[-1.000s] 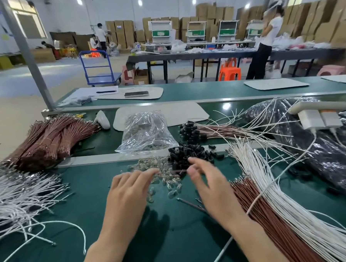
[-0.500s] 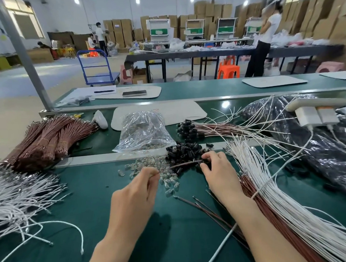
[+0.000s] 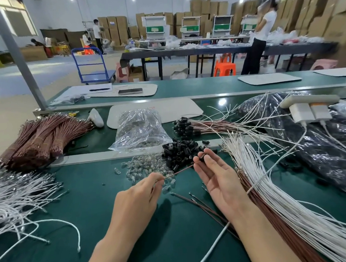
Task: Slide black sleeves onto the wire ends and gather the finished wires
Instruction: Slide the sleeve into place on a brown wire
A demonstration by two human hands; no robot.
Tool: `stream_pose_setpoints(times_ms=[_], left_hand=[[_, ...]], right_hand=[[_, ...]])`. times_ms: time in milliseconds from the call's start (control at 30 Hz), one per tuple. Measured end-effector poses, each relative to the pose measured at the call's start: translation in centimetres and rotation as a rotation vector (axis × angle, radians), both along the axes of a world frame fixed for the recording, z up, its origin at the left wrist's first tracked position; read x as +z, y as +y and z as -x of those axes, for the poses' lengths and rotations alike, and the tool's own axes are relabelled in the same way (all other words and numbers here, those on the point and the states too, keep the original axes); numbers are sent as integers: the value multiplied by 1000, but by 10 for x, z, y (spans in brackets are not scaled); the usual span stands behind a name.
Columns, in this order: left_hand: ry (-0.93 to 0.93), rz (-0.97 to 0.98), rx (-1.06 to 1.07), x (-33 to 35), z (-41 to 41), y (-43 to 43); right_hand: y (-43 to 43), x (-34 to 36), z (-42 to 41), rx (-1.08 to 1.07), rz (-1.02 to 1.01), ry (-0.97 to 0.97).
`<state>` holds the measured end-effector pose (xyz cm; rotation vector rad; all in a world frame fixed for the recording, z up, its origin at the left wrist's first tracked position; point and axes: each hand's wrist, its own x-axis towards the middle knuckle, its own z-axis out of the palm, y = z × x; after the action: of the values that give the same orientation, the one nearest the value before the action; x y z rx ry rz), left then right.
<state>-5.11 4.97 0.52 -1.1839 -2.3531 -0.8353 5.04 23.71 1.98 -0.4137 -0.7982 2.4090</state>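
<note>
My left hand (image 3: 139,194) pinches a thin brown wire (image 3: 178,171) that runs up and right to my right hand (image 3: 216,178). The right hand, palm up, pinches a black sleeve (image 3: 201,157) at its fingertips, close to the wire's end. A pile of loose black sleeves (image 3: 179,150) lies just beyond both hands. Finished wires with black sleeves (image 3: 190,128) lie gathered on the belt behind. Brown and white bare wires (image 3: 282,211) fan out at the right.
Small clear parts (image 3: 144,166) and a clear plastic bag (image 3: 140,130) lie beside the sleeves. Brown wire bundles (image 3: 40,139) and white wires (image 3: 13,197) sit at the left. A black bag (image 3: 319,143) and white chargers (image 3: 309,111) are at the right. Loose brown wires (image 3: 194,202) lie under my right wrist.
My right hand lifted from the sleeve pile and turned palm up with a black sleeve. My left hand took hold of the brown wire, which now spans between both hands.
</note>
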Motion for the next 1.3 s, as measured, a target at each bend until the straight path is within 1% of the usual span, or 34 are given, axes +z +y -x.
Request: stream_pose_setpoints(times_ms=[200, 367, 600, 1133, 1300], left_hand=[[17, 35, -18, -5, 2, 0], [-23, 56, -1, -2, 0, -1], [-7, -5, -29, -1, -1, -1], [-19, -15, -36, -3, -2, -1], [5, -48, -62, -2, -2, -2]], right_hand=[[-5, 1, 0, 0, 37, 4], [-7, 0, 0, 17, 21, 11], [-9, -1, -3, 78, 10, 20], [-12, -2, -4, 144, 65, 56], [-20, -1, -4, 230, 36, 44]])
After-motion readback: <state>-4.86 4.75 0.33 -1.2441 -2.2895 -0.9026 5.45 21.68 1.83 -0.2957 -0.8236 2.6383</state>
